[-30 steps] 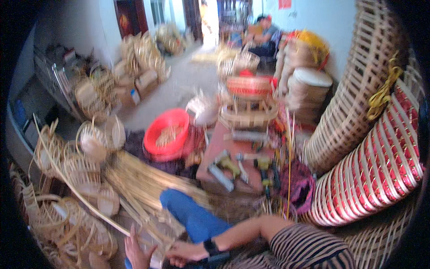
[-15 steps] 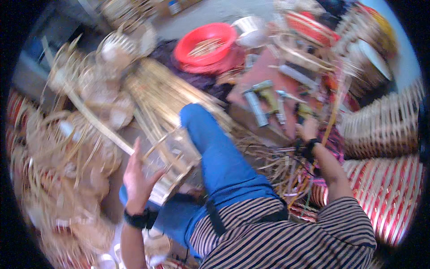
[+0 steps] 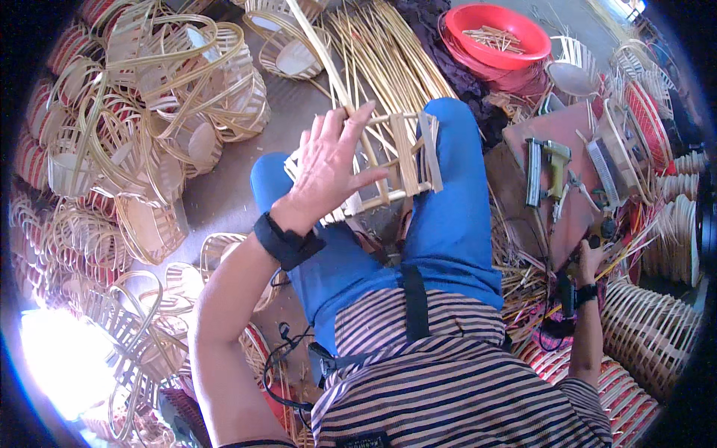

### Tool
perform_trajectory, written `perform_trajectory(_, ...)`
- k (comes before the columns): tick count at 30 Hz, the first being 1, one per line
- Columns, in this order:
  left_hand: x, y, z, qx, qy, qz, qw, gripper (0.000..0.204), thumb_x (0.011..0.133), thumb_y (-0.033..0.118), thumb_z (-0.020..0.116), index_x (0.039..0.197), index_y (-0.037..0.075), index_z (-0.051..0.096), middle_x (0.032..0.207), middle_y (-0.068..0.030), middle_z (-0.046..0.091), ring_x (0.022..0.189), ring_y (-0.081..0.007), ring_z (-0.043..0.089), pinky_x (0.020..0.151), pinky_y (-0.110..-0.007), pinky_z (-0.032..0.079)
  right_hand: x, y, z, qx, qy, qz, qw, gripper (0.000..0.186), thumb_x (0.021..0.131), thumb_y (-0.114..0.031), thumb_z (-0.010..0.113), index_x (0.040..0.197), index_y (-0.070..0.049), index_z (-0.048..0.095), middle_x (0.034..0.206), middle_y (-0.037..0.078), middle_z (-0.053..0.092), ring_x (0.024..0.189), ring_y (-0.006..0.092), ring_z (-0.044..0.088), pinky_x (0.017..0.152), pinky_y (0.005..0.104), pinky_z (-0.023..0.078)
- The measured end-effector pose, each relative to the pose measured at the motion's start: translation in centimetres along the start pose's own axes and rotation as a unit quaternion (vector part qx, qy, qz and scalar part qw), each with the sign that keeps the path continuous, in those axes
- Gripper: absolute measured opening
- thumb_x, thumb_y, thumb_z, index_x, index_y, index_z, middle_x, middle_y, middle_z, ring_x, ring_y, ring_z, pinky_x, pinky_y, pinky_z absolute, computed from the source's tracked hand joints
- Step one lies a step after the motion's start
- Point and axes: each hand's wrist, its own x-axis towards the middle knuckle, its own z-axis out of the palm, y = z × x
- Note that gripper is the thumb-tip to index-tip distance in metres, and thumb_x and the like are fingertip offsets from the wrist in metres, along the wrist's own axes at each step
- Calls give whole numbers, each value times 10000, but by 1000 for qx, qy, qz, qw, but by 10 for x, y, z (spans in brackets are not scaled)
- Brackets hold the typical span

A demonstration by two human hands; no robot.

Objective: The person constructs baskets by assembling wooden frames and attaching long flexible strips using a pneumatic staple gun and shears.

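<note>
A small open basket frame (image 3: 405, 160) of pale wooden strips lies between my knees. Over its left side rests my left hand (image 3: 326, 160), back upward, its fingers stretched out and its thumb spread apart. A long pale strip (image 3: 317, 45) runs up from under those fingers. Far to the right, my right hand (image 3: 590, 263) is closed at the end of an olive-and-black tool (image 3: 608, 226), only partly visible. Beside it on a reddish board (image 3: 523, 134) lie a staple gun (image 3: 553, 168) with an olive body and a pair of pliers (image 3: 575, 190).
Handled baskets (image 3: 175, 89) pile up on the left. Long bamboo strips (image 3: 385, 52) lie ahead, beside a red basin (image 3: 497, 33) holding short sticks. Red-and-white woven baskets (image 3: 597, 381) stand at lower right. Dark cables (image 3: 280, 366) hang by my left hip.
The view has swung to the right and steadied. My left hand, earlier raised with spread fingers beside the basket frame, now lies over it. My right hand stays by the tools.
</note>
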Motion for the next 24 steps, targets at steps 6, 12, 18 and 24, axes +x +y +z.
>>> perform_trajectory(6,7,3,3,13,6,1,1000,759,538,379,660,1179,150,326,946,-99,419,876,-273,387,730,-369,314,-95,-110,22,34,-263,-102,959,186,664,-113,555,772,25,492,683,72,520,624,181,512,579,283,401)
perform_trajectory(12,7,5,1,-2,14,7,1000,742,539,380,659,1169,150,341,938,-89,424,869,-265,390,722,-365,313,-160,-169,88,15,-408,-307,859,270,645,-45,570,908,-6,526,860,79,567,819,169,536,725,272,407)
perform_trajectory(18,3,8,0,-14,55,27,998,723,535,356,661,1153,138,357,925,-98,413,850,-261,395,700,-352,322,-170,-172,118,-27,-427,-415,803,217,627,-52,564,840,-12,547,779,117,572,721,240,553,668,305,420)
perform_trajectory(24,5,11,4,-8,63,16,998,731,521,341,675,1153,152,359,934,-96,414,851,-257,396,694,-354,325,-174,-179,124,1,-454,-350,819,221,634,-51,554,844,13,538,764,125,574,699,221,566,636,279,430)
